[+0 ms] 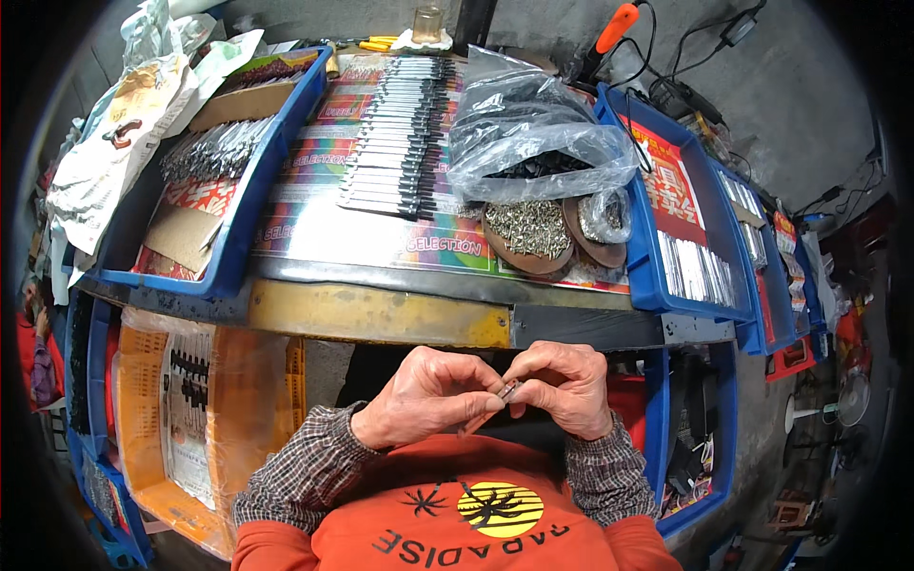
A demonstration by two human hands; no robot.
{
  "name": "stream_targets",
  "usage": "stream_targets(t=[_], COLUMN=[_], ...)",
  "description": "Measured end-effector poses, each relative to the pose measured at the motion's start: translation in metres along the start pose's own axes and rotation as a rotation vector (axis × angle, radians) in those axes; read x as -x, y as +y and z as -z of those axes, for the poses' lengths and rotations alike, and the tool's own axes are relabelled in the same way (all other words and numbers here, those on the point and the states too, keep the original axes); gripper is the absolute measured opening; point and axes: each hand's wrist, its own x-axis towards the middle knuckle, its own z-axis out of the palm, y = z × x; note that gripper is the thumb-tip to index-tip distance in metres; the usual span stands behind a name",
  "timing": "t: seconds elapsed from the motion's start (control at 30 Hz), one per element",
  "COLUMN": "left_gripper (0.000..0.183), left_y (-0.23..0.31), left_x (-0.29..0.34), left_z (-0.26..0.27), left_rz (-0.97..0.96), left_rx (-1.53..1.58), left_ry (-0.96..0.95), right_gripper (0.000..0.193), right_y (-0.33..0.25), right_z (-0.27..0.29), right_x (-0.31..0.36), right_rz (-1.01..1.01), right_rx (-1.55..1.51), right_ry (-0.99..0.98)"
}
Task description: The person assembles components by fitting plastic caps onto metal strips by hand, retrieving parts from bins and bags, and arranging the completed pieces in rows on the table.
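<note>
My left hand (pixel 430 392) and my right hand (pixel 564 379) meet in front of my chest, just off the near table edge. Fingertips of both are pinched round a small, slim metal piece (pixel 508 390); its kind is too small to make out and the fingers cover most of it. Beyond them on the table lies a long row of slim silvery pieces with black ends (pixel 392 143). To its right, a round brown dish (pixel 495 249) holds many tiny metal fasteners. Behind the dish sits a clear plastic bag (pixel 495 105) with dark small parts inside.
A blue tray (pixel 233 252) with bundled metal pieces stands at left, another blue tray (pixel 633 257) at right. Below the table edge are an orange crate (pixel 257 381) and a blue bin (pixel 725 419). An orange-handled tool (pixel 617 27) and cables lie at the back right.
</note>
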Motion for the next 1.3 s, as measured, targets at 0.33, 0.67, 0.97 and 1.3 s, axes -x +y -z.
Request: stream_targets(t=[0.33,0.67,0.97,1.3], left_gripper=[0.017,0.017,0.018,0.019], left_y=[-0.011,-0.007,0.004,0.005], left_x=[-0.020,-0.024,-0.023,-0.020], left_z=[-0.014,0.012,0.030,0.044], left_rz=[-0.572,-0.545,-0.574,-0.541], left_rx=[-0.749,-0.878,-0.976,-0.963], left_ry=[0.496,0.483,0.520,0.529], right_gripper=[0.015,0.011,0.013,0.018], right_y=[0.017,-0.022,0.001,0.026], right_z=[-0.008,0.046,0.103,0.112], right_x=[-0.015,-0.073,-0.177,-0.205], right_rz=[0.114,0.097,0.318,0.317], right_rx=[-0.042,0.677,1.373,1.629], right_ry=[0.292,0.223,0.293,0.273])
